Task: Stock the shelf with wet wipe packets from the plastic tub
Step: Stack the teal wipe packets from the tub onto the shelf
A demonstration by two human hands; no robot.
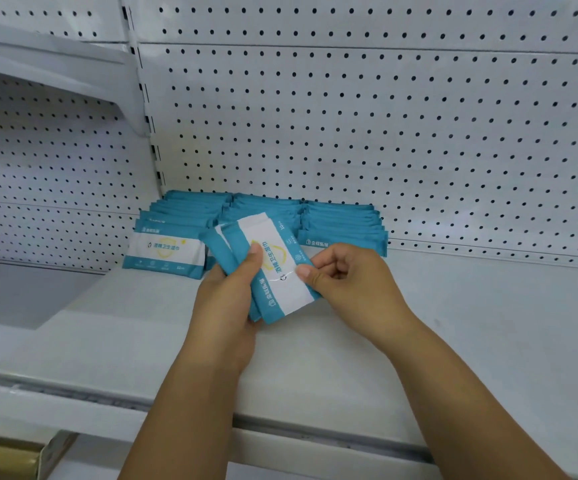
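Observation:
Above the white shelf [454, 341], my left hand [225, 306] grips a small stack of teal-and-white wet wipe packets [273, 268], thumb pressed on the top one. My right hand [346, 275] pinches the right edge of the top packet with thumb and forefinger. Three rows of the same packets stand leaning against the pegboard at the back: a left row [166, 251], a middle row [263, 207] partly hidden by the held stack, and a right row [343, 226]. The plastic tub is not in view.
A white perforated back panel [384, 126] rises behind the shelf. An upright post [149, 133] separates this bay from the neighbouring bay at the left. The shelf's front rail [73, 396] runs along the near edge. A cardboard box corner [14, 455] shows at bottom left.

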